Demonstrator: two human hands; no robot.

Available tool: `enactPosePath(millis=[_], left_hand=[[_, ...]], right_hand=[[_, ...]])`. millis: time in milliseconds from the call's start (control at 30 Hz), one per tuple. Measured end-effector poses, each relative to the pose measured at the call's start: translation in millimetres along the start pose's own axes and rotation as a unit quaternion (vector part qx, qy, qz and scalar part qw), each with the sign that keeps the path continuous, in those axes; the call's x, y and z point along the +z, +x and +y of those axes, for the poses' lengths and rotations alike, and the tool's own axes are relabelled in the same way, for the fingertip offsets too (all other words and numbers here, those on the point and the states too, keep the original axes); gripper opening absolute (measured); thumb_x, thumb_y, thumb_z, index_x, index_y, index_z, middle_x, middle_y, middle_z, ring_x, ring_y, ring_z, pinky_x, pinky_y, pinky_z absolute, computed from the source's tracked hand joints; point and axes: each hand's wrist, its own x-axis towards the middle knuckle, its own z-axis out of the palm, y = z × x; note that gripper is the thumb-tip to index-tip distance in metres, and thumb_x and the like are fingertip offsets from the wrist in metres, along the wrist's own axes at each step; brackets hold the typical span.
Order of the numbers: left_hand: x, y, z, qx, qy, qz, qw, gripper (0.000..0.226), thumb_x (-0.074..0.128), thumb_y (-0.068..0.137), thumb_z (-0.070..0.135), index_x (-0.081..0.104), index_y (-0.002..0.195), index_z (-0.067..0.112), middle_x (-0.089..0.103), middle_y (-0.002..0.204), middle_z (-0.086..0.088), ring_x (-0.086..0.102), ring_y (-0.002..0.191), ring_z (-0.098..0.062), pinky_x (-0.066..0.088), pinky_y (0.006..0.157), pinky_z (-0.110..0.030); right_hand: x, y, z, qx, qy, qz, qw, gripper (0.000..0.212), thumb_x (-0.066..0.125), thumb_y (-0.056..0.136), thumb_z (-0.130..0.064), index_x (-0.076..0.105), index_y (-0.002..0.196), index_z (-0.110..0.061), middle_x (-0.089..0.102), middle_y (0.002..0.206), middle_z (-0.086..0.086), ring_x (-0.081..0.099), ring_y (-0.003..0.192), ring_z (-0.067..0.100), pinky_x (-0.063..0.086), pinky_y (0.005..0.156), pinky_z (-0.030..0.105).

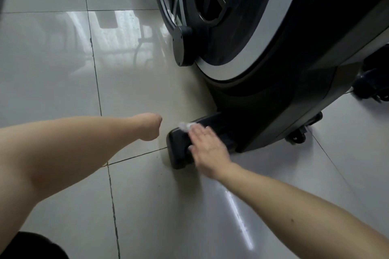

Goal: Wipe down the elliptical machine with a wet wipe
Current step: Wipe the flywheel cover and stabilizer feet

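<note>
The wet wipe [185, 125] is being pressed onto the top of the black stabiliser foot [179, 153] by the right hand [207, 147], so the wiping is judged to be under way at the lowest part of the elliptical machine [294, 69]. How much of the frame above has been cleaned is not being shown. No streaks or damp patches are being picked out on the dark plastic, and the rest of the foot, the housing and everything higher are being counted as possibly left to do.

The right hand is being held flat and spread, palm down, with straight fingers laid across the foot. The wipe is being trapped beneath the fingertips, with only a crumpled white edge being left exposed just beyond them. Nothing is being curled round or pinched. The left hand [150, 127] is being held just beside the near end of the foot, apart from it, and is being bent down at the wrist so that its fingers are being hidden. Whether it is clenched, relaxed or resting on the floor cannot be told.

Further out, the silver-rimmed wheel housing [248, 48] is being seen rising behind the foot, with a black crank cap [182, 46] low on its left side and a small transport wheel [296, 135] under the base at the right. Everything is being carried by a glossy pale tiled floor [126, 90].
</note>
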Motion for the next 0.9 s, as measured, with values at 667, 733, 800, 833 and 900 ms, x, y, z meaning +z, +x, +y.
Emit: enactPosePath(millis=[667, 733, 800, 833, 900], left_hand=[[4, -8, -15, 0.012, 0.070, -0.045, 0.996, 0.036, 0.046, 0.100, 0.018, 0.051, 0.135, 0.011, 0.059, 0.134, -0.009, 0.059, 0.120, -0.030, 0.050, 0.099, -0.037], [3, -7, -15, 0.014, 0.061, -0.038, 0.997, 0.036, 0.047, 0.100, 0.019, 0.052, 0.135, 0.011, 0.058, 0.135, -0.009, 0.059, 0.120, -0.031, 0.049, 0.099, -0.037], [2, -7, -15, 0.015, 0.057, -0.036, 0.998, 0.037, 0.047, 0.100, 0.019, 0.051, 0.136, 0.011, 0.058, 0.136, -0.009, 0.057, 0.122, -0.031, 0.049, 0.100, -0.037], [4, -7, -16, 0.015, 0.057, -0.039, 0.997, 0.038, 0.047, 0.100, 0.019, 0.051, 0.137, 0.011, 0.057, 0.136, -0.009, 0.057, 0.122, -0.031, 0.048, 0.101, -0.038], [7, -8, -17, 0.014, 0.069, -0.048, 0.996, 0.038, 0.046, 0.101, 0.020, 0.049, 0.138, 0.011, 0.057, 0.136, -0.009, 0.057, 0.123, -0.030, 0.048, 0.101, -0.037]], right_hand=[[11, -5, -46, 0.066, -0.039, -0.071, 0.995, 0.075, 0.022, 0.095, -0.040, 0.056, 0.134, 0.015, 0.051, 0.145, 0.030, 0.046, 0.140, 0.040, 0.022, 0.122, 0.050], [11, -6, -32, 0.025, -0.052, -0.052, 0.997, 0.075, 0.020, 0.096, -0.042, 0.051, 0.141, 0.010, 0.049, 0.149, 0.025, 0.042, 0.143, 0.037, 0.013, 0.128, 0.045], [-2, 6, -5, 0.082, -0.058, -0.019, 0.995, 0.072, 0.020, 0.098, -0.041, 0.049, 0.143, 0.007, 0.050, 0.149, 0.023, 0.040, 0.144, 0.035, 0.007, 0.127, 0.042], [-8, 11, 6, 0.120, -0.060, -0.024, 0.991, 0.069, 0.020, 0.102, -0.040, 0.044, 0.147, 0.007, 0.044, 0.153, 0.023, 0.035, 0.147, 0.034, 0.004, 0.127, 0.042], [-10, 18, 6, 0.154, -0.063, -0.049, 0.985, 0.065, 0.026, 0.108, -0.037, 0.032, 0.152, 0.010, 0.029, 0.161, 0.026, 0.021, 0.153, 0.034, 0.002, 0.128, 0.044]])
